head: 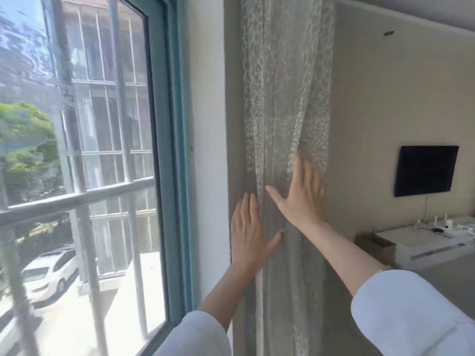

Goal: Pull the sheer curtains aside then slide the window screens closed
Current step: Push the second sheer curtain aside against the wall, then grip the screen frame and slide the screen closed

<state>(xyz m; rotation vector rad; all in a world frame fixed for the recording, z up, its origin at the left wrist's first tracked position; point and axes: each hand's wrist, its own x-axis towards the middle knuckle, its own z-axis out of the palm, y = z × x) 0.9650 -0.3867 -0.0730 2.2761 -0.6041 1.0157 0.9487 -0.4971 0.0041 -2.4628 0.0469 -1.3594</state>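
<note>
One sheer curtain (285,104), bunched at frame centre beside the teal window frame (177,150). Left hand (249,235) and right hand (300,196) both flat against it, fingers spread, grasping nothing. Dark wall screen (426,170) right.

Curtain (280,104): sheer cloth, grey-beige, with a paler woven crackle pattern; hangs in soft folds, matt. Window frame (177,155): teal, painted look, smooth, slight sheen. Glass (84,124): glossy, streaked with reflections. Railing (77,199) outside: grey bars, looks like metal, dull finish. Wall (380,119): beige, flat matt. Screen (426,170) on wall: black, matt. Sleeves (411,314): white cloth, smooth, a seam visible. Cabinet top (411,240): white, smooth, lightly glossy. Box (372,245) beside it: brown, wood-like.
</note>
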